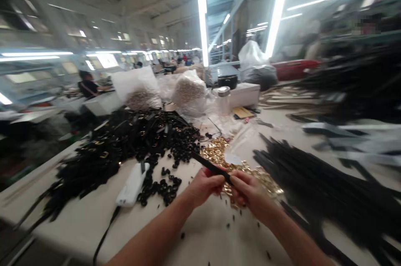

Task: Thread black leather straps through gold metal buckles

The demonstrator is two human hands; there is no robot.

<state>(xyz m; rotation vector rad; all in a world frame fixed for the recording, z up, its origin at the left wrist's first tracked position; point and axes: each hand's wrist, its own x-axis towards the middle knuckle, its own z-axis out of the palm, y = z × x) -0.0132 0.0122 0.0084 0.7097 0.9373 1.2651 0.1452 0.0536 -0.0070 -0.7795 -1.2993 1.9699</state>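
A flat black strap (208,164) slants between my two hands above the table. My left hand (207,183) pinches it between thumb and fingers, with its far end sticking out up and to the left. My right hand (250,191) is closed on its near end, where the fingers hide any smaller part. Just beyond the hands lies a spread pile of shiny gold metal pieces (216,151). Small black loops (169,186) are scattered to the left of my left hand. A stack of long black straps (300,170) lies right of my right hand.
A white power strip (130,186) with a black cord lies on the left. Behind it is a heap of black straps with buckles (134,132). Plastic bags of small parts (189,90), a lidded jar (223,101) and a white box (246,95) stand at the back. A person (88,85) works farther off.
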